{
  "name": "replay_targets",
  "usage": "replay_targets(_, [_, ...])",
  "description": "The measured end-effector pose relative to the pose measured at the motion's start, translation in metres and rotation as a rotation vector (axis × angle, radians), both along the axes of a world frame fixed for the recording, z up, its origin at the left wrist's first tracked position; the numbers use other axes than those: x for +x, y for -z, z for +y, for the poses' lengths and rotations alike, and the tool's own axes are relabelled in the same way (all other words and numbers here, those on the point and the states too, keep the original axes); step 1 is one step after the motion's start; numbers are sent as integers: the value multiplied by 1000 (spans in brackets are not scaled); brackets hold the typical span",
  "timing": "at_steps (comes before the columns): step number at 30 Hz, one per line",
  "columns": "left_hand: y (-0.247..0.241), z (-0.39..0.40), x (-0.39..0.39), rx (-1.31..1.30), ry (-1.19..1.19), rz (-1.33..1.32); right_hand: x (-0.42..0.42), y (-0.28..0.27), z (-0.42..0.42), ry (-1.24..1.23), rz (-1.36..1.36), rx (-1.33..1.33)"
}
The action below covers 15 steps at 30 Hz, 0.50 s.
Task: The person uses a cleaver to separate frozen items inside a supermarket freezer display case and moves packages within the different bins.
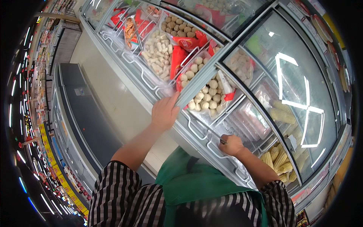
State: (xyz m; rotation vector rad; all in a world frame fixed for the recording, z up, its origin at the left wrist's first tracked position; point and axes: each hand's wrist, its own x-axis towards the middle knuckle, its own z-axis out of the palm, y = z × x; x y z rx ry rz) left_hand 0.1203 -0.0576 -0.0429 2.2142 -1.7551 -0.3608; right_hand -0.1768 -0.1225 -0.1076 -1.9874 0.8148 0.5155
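Observation:
My left hand (pixel 166 112) rests on the front rim of a chest freezer (pixel 188 129), its fingers against the end of the grey crossbar (pixel 198 78). Inside the freezer's near edge, my right hand (pixel 232 145) is closed around a thin, rod-like tool (pixel 217 136); what kind it is, I cannot tell. White wire basket rails (pixel 195 129) run along the inner wall beside it. Just beyond lie a bag of pale round balls (pixel 208 98) and a frosty compartment (pixel 231 129) with clear-wrapped packs (pixel 253 117). Ears of corn (pixel 276 160) are right of my right hand.
A curved sliding glass lid (pixel 286 85) covers the freezer's right side. Left of the crossbar are bags of white pieces (pixel 158 52), brown balls (pixel 180 27) and red packaging (pixel 178 61). Behind my left arm, another freezer (pixel 85 113) stands across the aisle floor (pixel 105 85).

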Motion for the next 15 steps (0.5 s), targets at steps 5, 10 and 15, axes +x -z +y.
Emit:
replay_targets(5, [-2,4,-3,9,-13,25,-6,5,10,98,-38,23])
replay_targets(10, [-4,3,-1,2,-5,16,-1,1,-7,68,-20,-19])
replay_targets(15, [1,3,0,-28,-38,28,-10,-6,1,206,-273,49])
